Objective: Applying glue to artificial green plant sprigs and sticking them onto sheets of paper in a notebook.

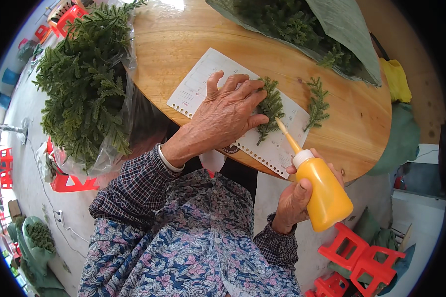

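My left hand (226, 107) rests over a white calendar sheet (199, 81) with punched holes along its near edge. Its thumb and index finger hold the left side of a small green fir sprig (271, 105) against the paper; the other fingers are spread. In my right hand (293, 202) is a tilted squeeze bottle (324, 190), filled with orange-yellow liquid and topped by a white collar. The bottle's long tapered nozzle (288, 135) points at the sprig, its tip at or very near the needles. A second fir sprig (316, 103) lies just right, at the sheet's edge.
All this is on an oval wooden table (173, 37). A clear plastic bag bulges with fir branches (84, 94) at the left. Another greenish bag (349, 29) of sprigs lies at the far right. Red stools (376, 267) stand on the floor, lower right; a yellow cloth (395, 81) hangs beyond.
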Action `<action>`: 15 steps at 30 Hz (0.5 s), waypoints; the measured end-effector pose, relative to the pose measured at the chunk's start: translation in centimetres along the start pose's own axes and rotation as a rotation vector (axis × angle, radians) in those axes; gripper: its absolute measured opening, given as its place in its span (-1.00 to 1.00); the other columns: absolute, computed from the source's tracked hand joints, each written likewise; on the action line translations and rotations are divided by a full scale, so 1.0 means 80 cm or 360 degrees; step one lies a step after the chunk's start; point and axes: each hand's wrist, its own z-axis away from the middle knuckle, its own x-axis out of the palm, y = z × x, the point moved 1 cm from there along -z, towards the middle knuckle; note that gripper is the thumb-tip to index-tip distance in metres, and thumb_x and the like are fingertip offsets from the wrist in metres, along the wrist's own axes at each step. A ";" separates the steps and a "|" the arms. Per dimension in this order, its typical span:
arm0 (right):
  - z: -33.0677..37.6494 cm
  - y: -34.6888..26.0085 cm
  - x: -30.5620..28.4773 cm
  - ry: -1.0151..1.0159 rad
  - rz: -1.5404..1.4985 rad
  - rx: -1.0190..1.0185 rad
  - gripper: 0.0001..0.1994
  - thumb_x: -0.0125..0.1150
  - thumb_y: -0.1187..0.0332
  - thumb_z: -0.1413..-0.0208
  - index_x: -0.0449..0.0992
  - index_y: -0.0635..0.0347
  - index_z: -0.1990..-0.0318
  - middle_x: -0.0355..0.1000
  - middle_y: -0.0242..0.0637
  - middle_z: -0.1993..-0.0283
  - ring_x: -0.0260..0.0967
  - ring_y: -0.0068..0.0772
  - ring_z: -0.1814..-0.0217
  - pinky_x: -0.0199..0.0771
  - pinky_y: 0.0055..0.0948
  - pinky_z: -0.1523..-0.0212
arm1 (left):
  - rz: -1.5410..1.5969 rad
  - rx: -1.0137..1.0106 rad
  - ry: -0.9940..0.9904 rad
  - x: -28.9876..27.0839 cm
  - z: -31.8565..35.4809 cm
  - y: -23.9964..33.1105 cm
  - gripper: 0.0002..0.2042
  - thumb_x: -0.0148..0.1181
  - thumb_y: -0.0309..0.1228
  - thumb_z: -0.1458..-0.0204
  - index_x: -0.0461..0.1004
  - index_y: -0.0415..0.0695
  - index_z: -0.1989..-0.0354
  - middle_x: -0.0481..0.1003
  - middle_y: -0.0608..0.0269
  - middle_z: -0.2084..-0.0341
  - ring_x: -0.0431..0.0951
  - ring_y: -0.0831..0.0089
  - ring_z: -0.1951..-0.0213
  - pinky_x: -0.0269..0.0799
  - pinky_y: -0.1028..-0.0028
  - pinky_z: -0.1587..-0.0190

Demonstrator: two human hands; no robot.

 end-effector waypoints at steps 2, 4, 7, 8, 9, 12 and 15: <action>0.001 -0.001 0.000 0.0007 0.0014 -0.0001 -0.34 0.24 -0.06 -0.06 0.16 0.31 -0.04 0.37 0.00 0.07 0.46 -0.12 0.07 0.50 -0.29 0.02 | 0.0005 0.0012 0.0025 0.000 0.000 -0.001 -0.61 0.09 -0.07 -0.06 0.45 -0.08 0.06 0.38 0.33 0.02 0.27 0.35 -0.08 -0.25 0.10 -0.23; 0.002 -0.001 0.000 0.0008 -0.0003 0.0028 -0.34 0.23 -0.07 -0.06 0.16 0.31 -0.04 0.38 0.00 0.07 0.46 -0.13 0.08 0.50 -0.30 0.03 | 0.0008 0.0008 0.0018 -0.001 -0.001 -0.001 -0.61 0.09 -0.07 -0.06 0.45 -0.08 0.06 0.38 0.33 0.01 0.27 0.35 -0.08 -0.25 0.10 -0.23; 0.004 -0.002 -0.001 0.0011 -0.0021 0.0056 -0.34 0.23 -0.08 -0.06 0.16 0.32 -0.04 0.38 0.00 0.08 0.46 -0.14 0.09 0.50 -0.31 0.03 | 0.0010 0.0005 0.0010 -0.002 -0.002 -0.002 -0.61 0.09 -0.07 -0.06 0.45 -0.08 0.06 0.38 0.34 0.01 0.28 0.35 -0.08 -0.25 0.10 -0.23; 0.004 -0.003 -0.001 0.0008 -0.0008 0.0050 -0.34 0.23 -0.08 -0.06 0.16 0.32 -0.04 0.38 0.00 0.08 0.46 -0.14 0.10 0.50 -0.31 0.03 | 0.0007 0.0007 0.0014 -0.002 -0.002 -0.003 -0.61 0.10 -0.07 -0.06 0.46 -0.07 0.06 0.38 0.34 0.01 0.28 0.35 -0.07 -0.25 0.10 -0.23; 0.004 -0.003 -0.001 0.0005 0.0005 0.0045 -0.34 0.23 -0.08 -0.06 0.16 0.32 -0.04 0.38 0.00 0.08 0.46 -0.14 0.10 0.51 -0.31 0.04 | 0.0004 0.0009 0.0019 -0.002 -0.002 -0.003 -0.61 0.10 -0.07 -0.06 0.46 -0.07 0.06 0.39 0.34 0.02 0.28 0.35 -0.07 -0.25 0.10 -0.23; 0.005 -0.005 -0.001 -0.0001 0.0033 0.0035 -0.34 0.23 -0.08 -0.06 0.16 0.32 -0.04 0.39 0.00 0.08 0.46 -0.15 0.12 0.51 -0.32 0.04 | 0.0000 0.0012 0.0027 -0.002 -0.003 -0.004 -0.62 0.10 -0.07 -0.06 0.46 -0.07 0.07 0.39 0.34 0.02 0.28 0.35 -0.07 -0.25 0.10 -0.23; 0.008 -0.006 -0.002 0.0013 0.0019 0.0036 -0.34 0.22 -0.08 -0.06 0.16 0.32 -0.04 0.39 0.02 0.08 0.46 -0.16 0.13 0.51 -0.34 0.06 | -0.0006 0.0003 0.0004 -0.003 -0.003 -0.005 -0.62 0.11 -0.07 -0.05 0.47 -0.07 0.07 0.40 0.35 0.03 0.28 0.36 -0.07 -0.24 0.11 -0.23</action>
